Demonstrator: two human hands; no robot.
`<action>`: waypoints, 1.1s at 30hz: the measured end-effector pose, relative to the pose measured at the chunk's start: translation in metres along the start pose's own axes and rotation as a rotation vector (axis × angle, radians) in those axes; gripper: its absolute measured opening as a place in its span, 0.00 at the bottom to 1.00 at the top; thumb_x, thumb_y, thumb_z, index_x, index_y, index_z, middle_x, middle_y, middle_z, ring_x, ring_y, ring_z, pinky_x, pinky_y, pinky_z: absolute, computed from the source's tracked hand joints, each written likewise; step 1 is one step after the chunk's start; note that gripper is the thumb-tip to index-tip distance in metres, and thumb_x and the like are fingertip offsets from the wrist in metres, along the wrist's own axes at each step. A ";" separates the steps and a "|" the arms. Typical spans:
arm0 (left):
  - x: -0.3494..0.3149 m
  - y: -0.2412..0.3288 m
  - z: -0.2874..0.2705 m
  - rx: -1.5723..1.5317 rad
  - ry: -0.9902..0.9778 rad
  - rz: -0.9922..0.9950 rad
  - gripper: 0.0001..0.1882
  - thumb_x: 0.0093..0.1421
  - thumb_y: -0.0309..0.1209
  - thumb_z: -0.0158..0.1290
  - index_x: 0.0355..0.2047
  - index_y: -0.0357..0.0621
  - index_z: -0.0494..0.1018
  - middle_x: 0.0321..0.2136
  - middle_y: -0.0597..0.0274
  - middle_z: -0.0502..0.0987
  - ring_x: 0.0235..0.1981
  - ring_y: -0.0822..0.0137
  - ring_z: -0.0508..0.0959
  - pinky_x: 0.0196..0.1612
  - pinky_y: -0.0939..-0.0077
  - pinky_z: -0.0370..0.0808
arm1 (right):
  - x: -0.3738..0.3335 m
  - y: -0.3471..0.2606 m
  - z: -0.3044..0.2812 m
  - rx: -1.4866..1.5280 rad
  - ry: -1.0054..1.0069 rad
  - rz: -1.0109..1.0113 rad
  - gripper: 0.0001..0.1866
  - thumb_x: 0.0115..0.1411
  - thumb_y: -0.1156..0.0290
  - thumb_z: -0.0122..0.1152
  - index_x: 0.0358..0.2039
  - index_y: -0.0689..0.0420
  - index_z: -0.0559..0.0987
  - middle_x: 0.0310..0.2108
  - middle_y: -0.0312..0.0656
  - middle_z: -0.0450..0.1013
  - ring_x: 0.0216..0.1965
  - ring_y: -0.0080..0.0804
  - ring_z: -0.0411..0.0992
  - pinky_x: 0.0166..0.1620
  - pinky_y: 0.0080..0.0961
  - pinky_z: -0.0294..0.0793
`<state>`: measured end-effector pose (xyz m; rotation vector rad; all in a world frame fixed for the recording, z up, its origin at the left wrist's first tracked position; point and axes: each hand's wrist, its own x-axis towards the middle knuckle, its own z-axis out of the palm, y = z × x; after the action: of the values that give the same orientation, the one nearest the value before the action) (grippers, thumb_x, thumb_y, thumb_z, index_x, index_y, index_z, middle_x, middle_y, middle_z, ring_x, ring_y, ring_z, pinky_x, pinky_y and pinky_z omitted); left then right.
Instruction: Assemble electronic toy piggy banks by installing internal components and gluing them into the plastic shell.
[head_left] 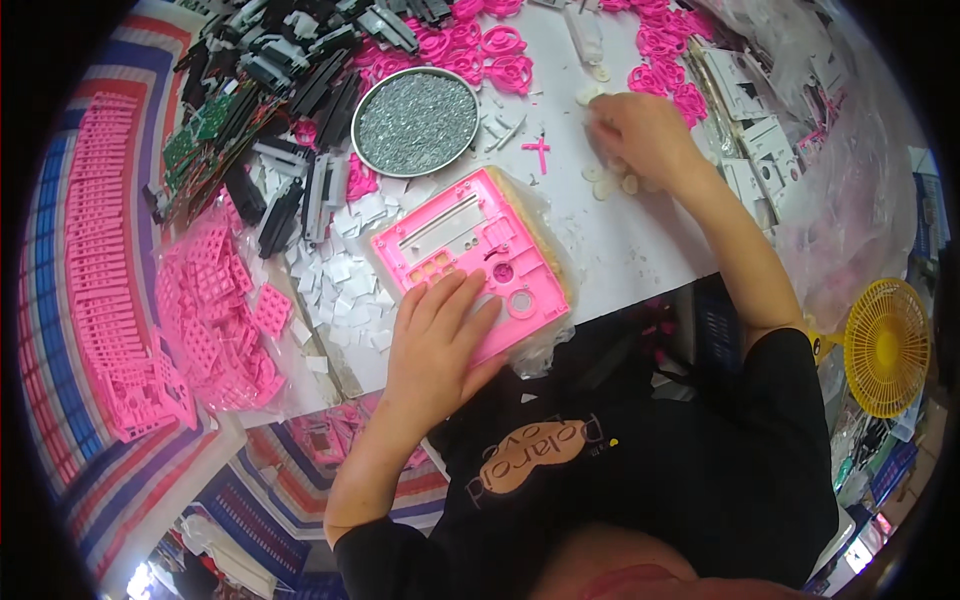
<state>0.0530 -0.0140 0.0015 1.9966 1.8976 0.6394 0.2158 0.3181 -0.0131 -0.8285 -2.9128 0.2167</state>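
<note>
I list, from my remote seat: one pink molded panel (545, 290), lying tilted on a plastic-wrapped pad (534, 207) at the table's near side; left hand (437, 330), unclenched, fingers laid across the panel; right hand (648, 140), fingertips down among pale discs (604, 188) — whether gripping one, I cannot tell. Step, as I judge it: fetching a disc while steadying the panel — next calling for a secure single-piece pinch.

White table (640, 245) beside striped cloth (95, 490)
</note>
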 end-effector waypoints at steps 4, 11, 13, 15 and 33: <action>0.005 0.006 -0.005 -0.278 0.297 -0.153 0.20 0.54 0.30 0.63 0.48 0.43 0.77 0.48 0.51 0.77 0.47 0.55 0.77 0.49 0.62 0.73 | -0.003 -0.038 -0.007 0.271 0.149 -0.064 0.12 0.66 0.66 0.55 0.44 0.57 0.81 0.25 0.43 0.78 0.26 0.41 0.78 0.31 0.34 0.75; 0.036 0.001 -0.010 -1.210 0.226 -0.545 0.07 0.69 0.26 0.50 0.37 0.35 0.77 0.26 0.66 0.79 0.24 0.80 0.74 0.29 0.84 0.71 | -0.038 -0.138 -0.010 0.837 0.238 -0.455 0.09 0.59 0.72 0.66 0.41 0.54 0.84 0.29 0.40 0.76 0.28 0.37 0.74 0.31 0.30 0.72; 0.034 0.004 -0.011 -1.214 0.282 -0.534 0.07 0.69 0.26 0.51 0.37 0.36 0.77 0.26 0.66 0.79 0.24 0.81 0.74 0.29 0.85 0.71 | -0.038 -0.143 -0.013 0.743 0.273 -0.431 0.08 0.58 0.73 0.68 0.39 0.55 0.84 0.29 0.38 0.76 0.31 0.35 0.74 0.33 0.28 0.73; 0.034 0.006 -0.011 -1.205 0.328 -0.541 0.06 0.68 0.26 0.52 0.38 0.36 0.77 0.26 0.66 0.79 0.25 0.81 0.74 0.29 0.86 0.71 | -0.045 -0.147 -0.010 0.926 0.124 -0.273 0.09 0.57 0.76 0.68 0.39 0.60 0.84 0.32 0.40 0.76 0.36 0.32 0.74 0.39 0.26 0.73; 0.010 -0.013 0.011 0.025 0.249 -0.036 0.14 0.51 0.29 0.62 0.39 0.44 0.77 0.45 0.57 0.77 0.52 0.51 0.73 0.55 0.53 0.67 | -0.057 -0.142 0.005 0.446 0.217 -0.385 0.09 0.48 0.76 0.68 0.31 0.58 0.79 0.41 0.40 0.76 0.44 0.47 0.71 0.45 0.38 0.73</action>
<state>0.0477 -0.0022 -0.0140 1.9706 2.0848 0.8956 0.1905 0.1676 0.0016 -0.2031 -2.5963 0.6579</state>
